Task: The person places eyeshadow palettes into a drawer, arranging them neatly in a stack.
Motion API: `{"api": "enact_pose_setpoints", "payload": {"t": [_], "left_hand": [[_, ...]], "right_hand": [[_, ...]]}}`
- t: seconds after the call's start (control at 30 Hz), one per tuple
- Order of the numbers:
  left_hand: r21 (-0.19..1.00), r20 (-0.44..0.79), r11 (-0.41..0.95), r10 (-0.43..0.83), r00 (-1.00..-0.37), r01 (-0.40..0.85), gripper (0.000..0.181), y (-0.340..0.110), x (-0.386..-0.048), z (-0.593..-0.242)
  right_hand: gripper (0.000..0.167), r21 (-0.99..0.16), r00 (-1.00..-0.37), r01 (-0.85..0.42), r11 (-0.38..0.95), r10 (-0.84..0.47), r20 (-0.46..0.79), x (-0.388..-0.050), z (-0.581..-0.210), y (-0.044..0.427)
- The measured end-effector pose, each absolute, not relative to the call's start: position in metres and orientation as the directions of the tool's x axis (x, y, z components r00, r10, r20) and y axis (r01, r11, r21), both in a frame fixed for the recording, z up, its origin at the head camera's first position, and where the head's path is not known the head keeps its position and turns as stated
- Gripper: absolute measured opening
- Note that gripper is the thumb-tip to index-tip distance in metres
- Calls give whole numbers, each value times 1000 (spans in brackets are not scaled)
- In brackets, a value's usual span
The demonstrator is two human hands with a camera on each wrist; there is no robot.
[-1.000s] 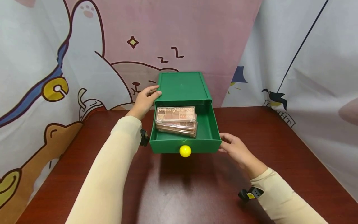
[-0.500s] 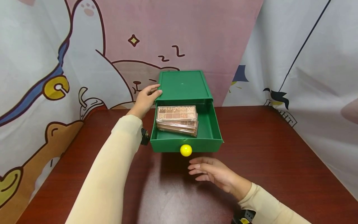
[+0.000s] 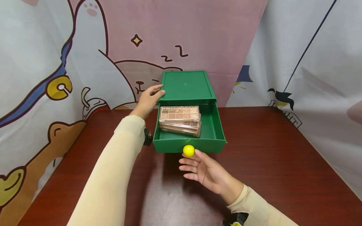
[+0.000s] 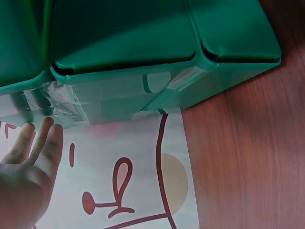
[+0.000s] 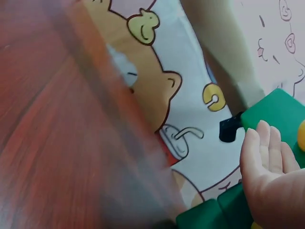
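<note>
A green drawer box (image 3: 185, 84) stands at the back of the table, its top drawer (image 3: 169, 147) pulled out. Several eyeshadow palettes (image 3: 179, 114) lie stacked on the left inside that drawer. My left hand (image 3: 148, 100) touches the box's left side with extended fingers; the left wrist view shows its fingertips by the taped green wall (image 4: 124, 93). In front of the drawer is my right hand (image 3: 210, 174), palm turned up and fingers loosely extended. Its thumb tip is at the right edge of the round yellow knob (image 3: 188, 151); whether they touch I cannot tell.
The dark reddish wooden table (image 3: 271, 163) extends to both sides and in front. A printed cartoon curtain (image 3: 220, 37) hangs directly behind the box. In the right wrist view, more green drawer fronts (image 5: 205, 214) show below the pulled-out one.
My right hand has left the drawer's right front corner and moved left to the yellow knob, turning palm up. The left hand stays at the box's side, and the drawer remains pulled out.
</note>
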State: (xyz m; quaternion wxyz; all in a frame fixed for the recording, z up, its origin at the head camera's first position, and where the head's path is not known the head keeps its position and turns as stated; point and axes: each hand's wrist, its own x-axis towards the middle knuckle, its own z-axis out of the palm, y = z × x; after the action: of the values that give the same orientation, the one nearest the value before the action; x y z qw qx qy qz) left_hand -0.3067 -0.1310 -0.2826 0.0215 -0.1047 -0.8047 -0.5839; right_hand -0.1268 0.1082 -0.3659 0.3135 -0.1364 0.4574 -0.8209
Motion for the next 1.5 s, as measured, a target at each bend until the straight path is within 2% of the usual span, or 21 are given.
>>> {"api": "enact_pose_setpoints", "payload": {"t": [0.27, 0.53, 0.8, 1.5], "left_hand": [[935, 154, 301, 139, -978, 190, 47, -130, -309, -283], [934, 150, 303, 139, -979, 187, 47, -130, -309, -283], [933, 147, 308, 146, -978, 186, 48, -130, -309, -284], [932, 142, 316, 124, -982, 174, 46, -130, -309, -282]], "right_hand": [[39, -766, -789, 442, -466, -608, -86, -126, -355, 95], [35, -780, -844, 423, -462, -514, -153, -125, -351, 85], [35, -797, -869, 392, -459, -470, -156, -127, -347, 81], [40, -823, -925, 329, -462, -331, -184, -169, -338, 74]]}}
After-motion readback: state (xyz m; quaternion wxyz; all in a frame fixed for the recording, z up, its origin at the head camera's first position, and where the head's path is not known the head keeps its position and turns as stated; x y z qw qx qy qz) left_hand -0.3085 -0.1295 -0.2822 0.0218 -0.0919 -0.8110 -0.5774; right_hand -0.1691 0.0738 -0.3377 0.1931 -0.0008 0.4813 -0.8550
